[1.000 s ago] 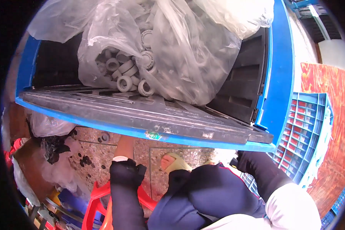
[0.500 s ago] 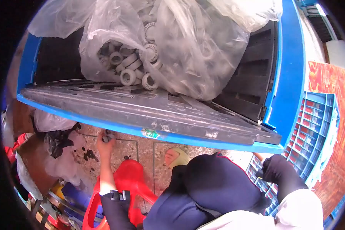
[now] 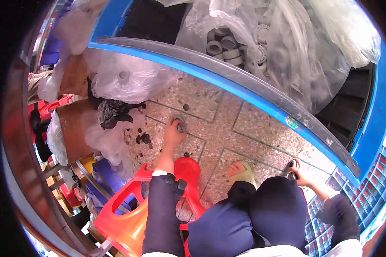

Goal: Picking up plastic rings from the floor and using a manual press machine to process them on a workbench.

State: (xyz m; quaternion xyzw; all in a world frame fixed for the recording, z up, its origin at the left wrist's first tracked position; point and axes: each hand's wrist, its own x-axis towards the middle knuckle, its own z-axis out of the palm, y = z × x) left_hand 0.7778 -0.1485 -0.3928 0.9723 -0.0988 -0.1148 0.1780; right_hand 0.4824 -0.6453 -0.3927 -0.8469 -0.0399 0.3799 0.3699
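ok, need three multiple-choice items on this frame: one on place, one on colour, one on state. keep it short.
1. Where is the left hand?
A. down on the speckled floor, on a small grey ring
B. inside the blue bin
C. on the person's knee

2. What colour is the plastic stool under the left arm?
A. green
B. red-orange
C. white

3. What state is the right hand in?
A. flat and empty on the floor
B. out of view
C. closed on small dark ring-shaped parts

Answers:
1 A: the arm reaches down past the stool and the fingers sit on the ring on the floor tiles.
2 B: the stool's seat and legs show bright red-orange.
3 C: the fingers curl round the parts beside the knee, near the blue bin.
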